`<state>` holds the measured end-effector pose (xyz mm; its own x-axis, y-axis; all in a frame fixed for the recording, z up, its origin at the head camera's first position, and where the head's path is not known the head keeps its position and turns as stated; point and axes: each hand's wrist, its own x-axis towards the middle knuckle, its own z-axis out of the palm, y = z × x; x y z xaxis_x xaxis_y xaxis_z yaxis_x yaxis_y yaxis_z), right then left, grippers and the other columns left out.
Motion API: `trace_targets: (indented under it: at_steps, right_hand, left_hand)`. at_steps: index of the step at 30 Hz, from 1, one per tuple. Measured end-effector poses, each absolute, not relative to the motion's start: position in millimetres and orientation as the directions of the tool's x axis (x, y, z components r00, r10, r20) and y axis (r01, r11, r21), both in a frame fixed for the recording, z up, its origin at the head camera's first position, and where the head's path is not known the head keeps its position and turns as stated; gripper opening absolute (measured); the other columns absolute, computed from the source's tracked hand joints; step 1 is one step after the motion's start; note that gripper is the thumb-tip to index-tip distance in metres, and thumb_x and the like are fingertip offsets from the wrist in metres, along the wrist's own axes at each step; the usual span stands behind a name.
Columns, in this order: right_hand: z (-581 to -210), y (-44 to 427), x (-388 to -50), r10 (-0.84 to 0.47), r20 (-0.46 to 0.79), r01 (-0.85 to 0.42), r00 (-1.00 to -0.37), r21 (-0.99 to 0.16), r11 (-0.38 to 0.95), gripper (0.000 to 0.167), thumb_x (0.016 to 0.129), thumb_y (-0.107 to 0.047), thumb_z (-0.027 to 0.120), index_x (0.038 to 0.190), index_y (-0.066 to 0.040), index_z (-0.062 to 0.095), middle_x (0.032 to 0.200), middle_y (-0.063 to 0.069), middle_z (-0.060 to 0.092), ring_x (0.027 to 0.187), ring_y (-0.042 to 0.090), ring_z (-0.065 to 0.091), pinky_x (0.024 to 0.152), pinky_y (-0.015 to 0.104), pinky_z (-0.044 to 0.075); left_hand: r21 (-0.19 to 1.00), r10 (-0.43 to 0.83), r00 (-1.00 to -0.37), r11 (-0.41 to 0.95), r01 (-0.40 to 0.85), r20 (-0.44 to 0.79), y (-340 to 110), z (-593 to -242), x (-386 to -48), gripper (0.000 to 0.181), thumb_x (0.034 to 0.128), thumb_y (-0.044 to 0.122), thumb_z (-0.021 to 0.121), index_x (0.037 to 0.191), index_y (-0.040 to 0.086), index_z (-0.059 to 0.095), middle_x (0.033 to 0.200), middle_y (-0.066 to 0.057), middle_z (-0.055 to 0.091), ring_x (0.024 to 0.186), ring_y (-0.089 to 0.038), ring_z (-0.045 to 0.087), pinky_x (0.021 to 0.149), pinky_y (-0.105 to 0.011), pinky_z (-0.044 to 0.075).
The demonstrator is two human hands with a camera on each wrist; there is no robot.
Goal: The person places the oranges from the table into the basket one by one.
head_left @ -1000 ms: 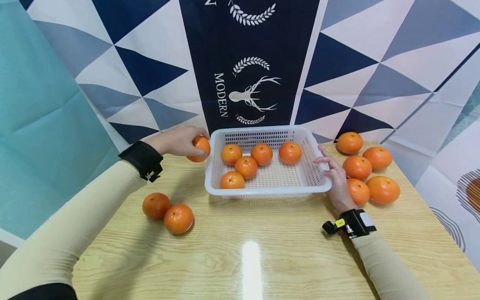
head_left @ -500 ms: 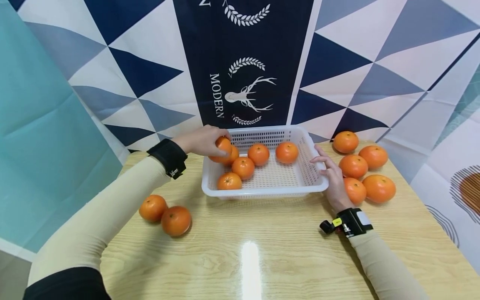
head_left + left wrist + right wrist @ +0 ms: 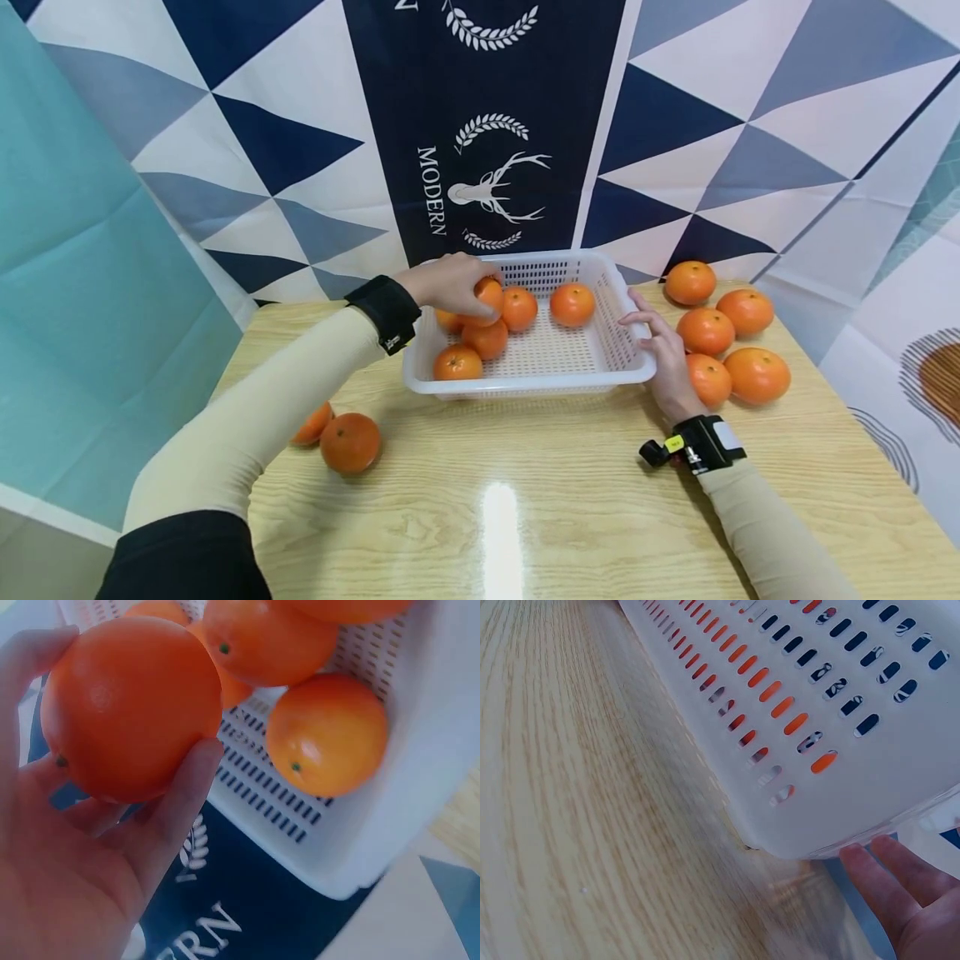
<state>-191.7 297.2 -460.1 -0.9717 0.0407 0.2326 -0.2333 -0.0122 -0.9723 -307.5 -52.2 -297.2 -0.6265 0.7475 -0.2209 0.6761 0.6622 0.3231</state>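
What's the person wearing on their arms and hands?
The left hand and right hand are bare. Sleeves are cream, the left one black farther up, with black wristbands; the right wristband carries a yellow tag and pale patch.

Round orange fruit (image 3: 131, 709) over white basket (image 3: 528, 384)

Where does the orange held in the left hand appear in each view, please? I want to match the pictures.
Head: near the centre, the held orange is under the left hand, over the left part of the slotted basket.
Left wrist: the held orange is large, at upper left.
Right wrist: I cannot identify it; orange colour shows through the slotted basket.
Shared landmark: the slotted basket.
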Motion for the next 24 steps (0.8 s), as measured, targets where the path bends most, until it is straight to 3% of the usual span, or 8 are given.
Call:
trace_targets:
  at_steps: [5,15,24]
  right_hand:
    - [-458.9,296.7,-191.0,0.047,0.229,-0.23,-0.972,-0.973,-0.022,0.041,0.099,-0.002,0.034,0.121,-0.006,0.068,0.191,0.004,0.024,0.165,0.028,0.039,0.095,0.016,0.063]
    - [-460.1,297.6,-191.1,0.038,0.233,-0.234,-0.972,-0.972,-0.033,0.042,0.1,-0.002,0.034,0.122,-0.009,0.068,0.191,0.002,0.025,0.16,0.02,0.044,0.093,0.017,0.064]
    - [-459.0,296.3,-190.7,0.041,0.233,-0.234,-0.972,-0.972,-0.025,0.043,0.099,-0.001,0.034,0.121,-0.01,0.069,0.19,0.001,0.027,0.158,0.018,0.045,0.092,0.016,0.064]
  left_hand:
    - [0.328,0.75,-0.624,0.659,0.677,-0.218,-32.1,-301.3,-306.7,0.055,0.0992,0.036,0.071,0.148,0.012,0.065,0.131,-0.008,0.073,0.114,-0.025,0.064,0.101,-0.037,0.054]
    - [0.37,0.775,-0.603,0.624,0.688,-0.187,2.9,-310.5,-306.4,0.048,0.1003,0.032,0.072,0.144,0.014,0.065,0.13,-0.007,0.069,0.116,-0.024,0.062,0.1,-0.033,0.052]
    - [0.395,0.796,-0.586,0.593,0.702,-0.152,27.2,-328.1,-305.1,0.058,0.0976,0.032,0.078,0.149,0.013,0.06,0.137,-0.007,0.068,0.117,-0.022,0.062,0.103,-0.033,0.053]
